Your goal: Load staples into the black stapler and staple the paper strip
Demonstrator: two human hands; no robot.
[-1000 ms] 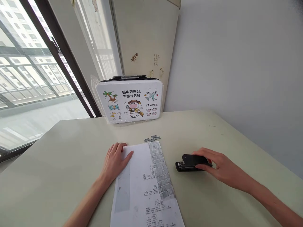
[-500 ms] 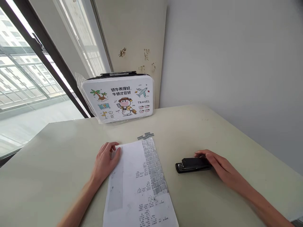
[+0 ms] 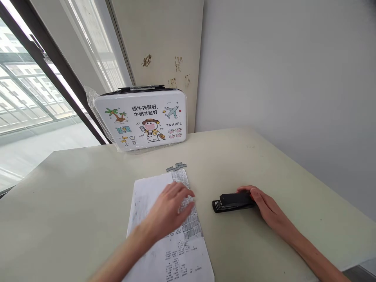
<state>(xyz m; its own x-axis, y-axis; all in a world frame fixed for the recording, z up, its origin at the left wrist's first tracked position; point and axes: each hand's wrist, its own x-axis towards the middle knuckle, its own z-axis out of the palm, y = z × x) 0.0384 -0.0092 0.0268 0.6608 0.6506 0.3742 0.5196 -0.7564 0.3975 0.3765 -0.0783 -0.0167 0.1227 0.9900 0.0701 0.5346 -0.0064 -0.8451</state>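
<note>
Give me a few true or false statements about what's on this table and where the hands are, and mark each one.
1. The left hand lies on the paper. True.
2. The right hand holds the stapler in the air. False: the stapler lies on the table, the hand at its end.
3. Staple strips lie just beyond the paper's far edge. True.
4. The case lies flat. False: it stands upright at the table's far edge.
</note>
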